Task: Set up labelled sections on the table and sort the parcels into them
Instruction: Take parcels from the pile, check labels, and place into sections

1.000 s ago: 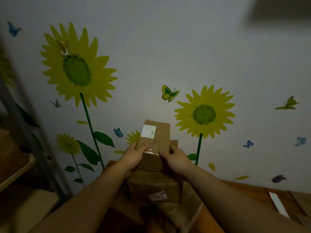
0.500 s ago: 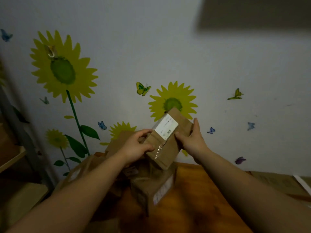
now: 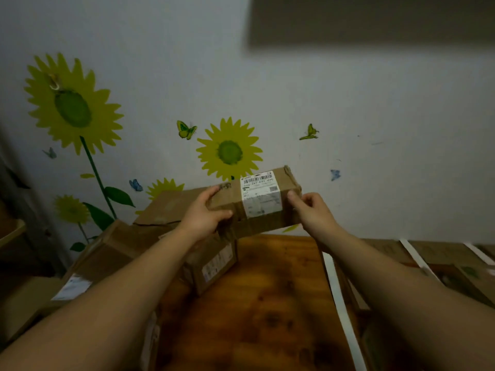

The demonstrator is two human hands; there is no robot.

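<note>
I hold a small brown cardboard parcel [image 3: 257, 202] with a white barcode label in the air above the far edge of the wooden table [image 3: 257, 303]. My left hand [image 3: 205, 214] grips its left end and my right hand [image 3: 310, 210] grips its right end. The parcel lies roughly level, label side toward me. Below and to the left sits a pile of other cardboard parcels [image 3: 209, 263], some with white labels. White strips of tape [image 3: 338, 298] run across the table on the right, marking off sections.
Flattened cardboard [image 3: 439, 253] lies on the right part of the table between the strips. A large box [image 3: 112, 253] lies at the left edge. The wall with sunflower stickers [image 3: 230, 151] stands right behind the table. A shelf [image 3: 13, 231] is at far left.
Both hands lifted the parcel off the pile, turned it from upright to level and carried it rightward. The view has swung to the right.
</note>
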